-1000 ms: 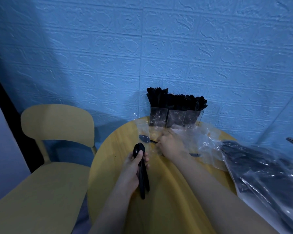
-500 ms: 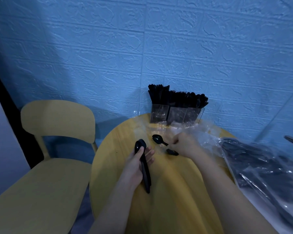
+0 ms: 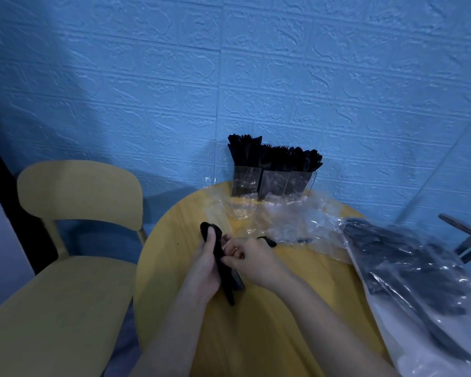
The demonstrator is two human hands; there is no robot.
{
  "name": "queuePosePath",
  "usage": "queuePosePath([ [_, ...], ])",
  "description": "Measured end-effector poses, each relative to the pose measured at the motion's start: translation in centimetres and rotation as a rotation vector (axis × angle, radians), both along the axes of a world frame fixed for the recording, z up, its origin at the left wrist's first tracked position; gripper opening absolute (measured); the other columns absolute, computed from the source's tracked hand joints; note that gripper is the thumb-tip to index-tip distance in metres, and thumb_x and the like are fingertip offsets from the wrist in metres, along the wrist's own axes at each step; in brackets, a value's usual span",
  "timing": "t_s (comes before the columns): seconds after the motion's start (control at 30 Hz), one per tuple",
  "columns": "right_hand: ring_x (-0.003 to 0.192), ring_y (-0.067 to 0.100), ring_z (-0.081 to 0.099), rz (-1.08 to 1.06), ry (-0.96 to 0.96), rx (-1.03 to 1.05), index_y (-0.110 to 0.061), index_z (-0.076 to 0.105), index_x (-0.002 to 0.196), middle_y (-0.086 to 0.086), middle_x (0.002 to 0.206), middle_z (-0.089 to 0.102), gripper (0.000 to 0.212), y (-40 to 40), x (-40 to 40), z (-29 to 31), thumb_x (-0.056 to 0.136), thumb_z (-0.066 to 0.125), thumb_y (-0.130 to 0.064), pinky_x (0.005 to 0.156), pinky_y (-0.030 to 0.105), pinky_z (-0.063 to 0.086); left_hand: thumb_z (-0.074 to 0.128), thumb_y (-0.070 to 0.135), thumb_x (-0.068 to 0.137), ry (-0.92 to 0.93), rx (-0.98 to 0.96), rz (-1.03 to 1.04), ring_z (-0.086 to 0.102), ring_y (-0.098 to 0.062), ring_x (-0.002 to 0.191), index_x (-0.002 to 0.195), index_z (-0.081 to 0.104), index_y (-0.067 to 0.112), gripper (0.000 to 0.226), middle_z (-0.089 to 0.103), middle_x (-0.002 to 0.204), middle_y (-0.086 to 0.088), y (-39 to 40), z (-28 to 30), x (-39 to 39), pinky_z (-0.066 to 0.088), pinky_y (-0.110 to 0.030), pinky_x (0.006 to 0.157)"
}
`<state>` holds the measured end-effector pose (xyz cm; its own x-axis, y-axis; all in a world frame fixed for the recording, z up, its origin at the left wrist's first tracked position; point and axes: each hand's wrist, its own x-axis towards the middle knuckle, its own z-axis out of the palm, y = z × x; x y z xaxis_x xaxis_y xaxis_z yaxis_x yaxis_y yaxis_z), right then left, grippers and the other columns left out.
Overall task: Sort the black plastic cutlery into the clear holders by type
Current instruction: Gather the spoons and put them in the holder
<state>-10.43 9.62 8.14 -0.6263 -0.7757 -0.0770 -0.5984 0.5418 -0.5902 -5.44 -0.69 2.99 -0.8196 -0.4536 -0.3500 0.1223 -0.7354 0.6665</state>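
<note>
Spoons of black plastic (image 3: 223, 265), a small bundle of them, stand upright in my left hand (image 3: 204, 265), whose fingers are curled around the handles, bowls at the top. My right hand (image 3: 252, 258) sits just beside it, fingertips pinching at the same bundle; a dark piece of cutlery (image 3: 268, 240) pokes out behind its knuckles, though I cannot tell whether I hold it. Both hands hover over the round yellow worktop (image 3: 297, 281). At its far edge, against the blue wall, stand three clear plastic holders (image 3: 272, 182) side by side, each packed with black cutlery. Crumpled clear wrappers (image 3: 291, 219) lie between holders and hands. One large clear bag of black cutlery (image 3: 408, 270) lies to my right. One yellow chair (image 3: 74, 219) stands to my left.
</note>
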Motion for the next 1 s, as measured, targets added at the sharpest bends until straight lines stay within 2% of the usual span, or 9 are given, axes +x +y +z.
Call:
queuePosePath([
  [0.13, 0.079, 0.013, 0.061, -0.023, -0.027, -0.028, -0.017, 0.070, 0.095, -0.001, 0.089, 0.068, 0.021, 0.8, -1.2, 0.2, 0.093, 0.057, -0.035, 0.069, 0.026, 0.047, 0.051, 0.030, 0.094, 0.067, 0.018, 0.037, 0.058, -0.017, 0.071, 0.100, 0.051, 0.006, 0.025, 0.053, 0.079, -0.006, -0.1, -0.2, 0.1, 0.056, -0.027, 0.058],
  [0.2, 0.083, 0.015, 0.062, -0.098, 0.068, 0.004, -0.017, 0.071, 0.095, -0.003, 0.091, 0.068, 0.021, 1.9, -3.2, -0.1, 0.095, 0.055, -0.031, 0.074, 0.030, 0.051, 0.053, 0.026, 0.094, 0.092, 0.066, 0.056, 0.053, -0.014, 0.064, 0.101, 0.048, 0.008, 0.019, 0.051, 0.072, -0.002, 0.0, -0.1, 0.2, 0.055, -0.027, 0.059],
  [0.3, 0.092, 0.024, 0.062, -0.186, 0.339, 0.183, -0.014, 0.068, 0.100, 0.006, 0.100, 0.065, 0.019, 3.6, -5.9, -1.0, 0.096, 0.051, -0.021, 0.077, 0.038, 0.052, 0.054, 0.025, 0.094, 0.074, 0.080, 0.061, 0.046, -0.013, 0.062, 0.103, 0.048, 0.009, 0.019, 0.048, 0.070, -0.001, -0.1, -0.2, 0.2, 0.053, -0.027, 0.060],
  [0.43, 0.119, 0.022, 0.049, -0.071, 0.603, 0.345, -0.019, 0.054, 0.127, 0.000, 0.126, 0.051, 0.031, 4.6, -6.7, -1.8, 0.098, 0.044, -0.016, 0.083, 0.034, 0.047, 0.052, 0.024, 0.095, 0.083, 0.055, 0.039, 0.044, -0.007, 0.049, 0.096, 0.051, 0.007, 0.017, 0.049, 0.070, 0.001, 0.5, 0.5, 0.4, 0.043, -0.026, 0.063],
  [0.53, 0.121, 0.022, 0.047, -0.012, 0.652, 0.397, -0.019, 0.048, 0.133, 0.000, 0.129, 0.050, 0.035, 4.2, -6.9, -2.1, 0.098, 0.043, -0.021, 0.086, 0.034, 0.046, 0.053, 0.025, 0.094, 0.096, 0.044, 0.012, 0.044, -0.007, 0.049, 0.103, 0.051, 0.008, 0.019, 0.051, 0.071, 0.001, 0.4, 0.4, 0.5, 0.046, -0.024, 0.058],
  [0.7, 0.116, 0.025, 0.049, 0.086, 0.664, 0.451, -0.011, 0.054, 0.126, 0.005, 0.125, 0.049, 0.032, 3.6, -6.9, -2.2, 0.098, 0.041, -0.019, 0.089, 0.035, 0.045, 0.055, 0.026, 0.093, 0.072, 0.009, -0.031, 0.044, -0.009, 0.054, 0.109, 0.048, 0.007, 0.026, 0.049, 0.070, 0.001, 0.4, 0.0, 0.4, 0.048, -0.024, 0.057],
  [0.8, 0.114, 0.022, 0.048, 0.095, 0.669, 0.343, -0.013, 0.059, 0.122, 0.003, 0.124, 0.051, 0.031, 3.9, -6.4, -2.1, 0.097, 0.043, -0.024, 0.088, 0.032, 0.043, 0.054, 0.026, 0.094, 0.068, -0.015, -0.039, 0.045, -0.009, 0.055, 0.110, 0.047, 0.007, 0.025, 0.052, 0.073, 0.000, 0.6, 0.1, 0.5, 0.048, -0.025, 0.058],
  [0.9, 0.106, 0.017, 0.054, 0.011, 0.556, 0.122, -0.017, 0.064, 0.115, -0.003, 0.112, 0.057, 0.028, 4.3, -5.4, -1.3, 0.097, 0.048, -0.030, 0.080, 0.028, 0.046, 0.055, 0.023, 0.094, 0.058, -0.013, -0.031, 0.046, -0.010, 0.056, 0.108, 0.050, 0.008, 0.021, 0.057, 0.075, -0.001, 0.8, 0.3, 0.6, 0.051, -0.026, 0.058],
  [1.0, 0.078, 0.005, 0.056, -0.040, 0.454, -0.080, -0.017, 0.068, 0.108, -0.007, 0.094, 0.060, 0.023, 4.3, -4.5, 1.1, 0.094, 0.055, -0.029, 0.065, 0.018, 0.044, 0.054, 0.019, 0.095, 0.052, -0.022, -0.043, 0.052, -0.012, 0.058, 0.107, 0.052, 0.008, 0.016, 0.058, 0.071, -0.002, 1.2, 1.1, 0.2, 0.053, -0.030, 0.065],
])
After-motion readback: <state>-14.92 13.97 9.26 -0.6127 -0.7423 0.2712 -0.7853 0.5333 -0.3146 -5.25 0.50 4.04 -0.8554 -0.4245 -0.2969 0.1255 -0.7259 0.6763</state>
